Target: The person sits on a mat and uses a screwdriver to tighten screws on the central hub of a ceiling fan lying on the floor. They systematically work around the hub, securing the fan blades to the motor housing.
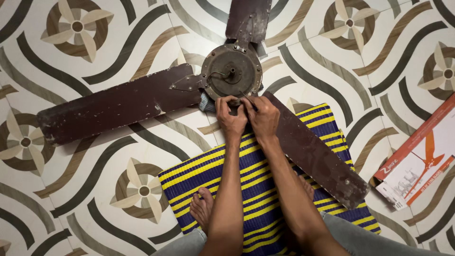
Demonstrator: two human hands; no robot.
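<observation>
An old brown metal ceiling fan (199, 90) lies flat on the patterned tile floor (95, 199). Its round rusty motor hub (231, 71) sits in the middle, and all places here are told from that hub.

Three long brown blades are fixed to the hub. One blade (113, 104) goes out to the side, one (247, 20) goes up past the top edge, and one (317, 156) runs down over a blue and yellow striped mat (246, 189). So all the blades look to be on, and nothing seems taken off yet. I see no loose screws or parts on the floor.

Both hands are at the lower edge of the hub, touching each other. The left hand (231, 116) is curled and presses on the hub's rim. The right hand (261, 115) is pinched shut on a thin dark tool (247, 100), too small to tell its kind. It looks like work on a screw there is just under way.

A bit of blue cloth (206, 102) peeks out under the hub. A bare foot (203, 206) rests on the mat below. Far off lies a white and orange cardboard box (419, 163).
</observation>
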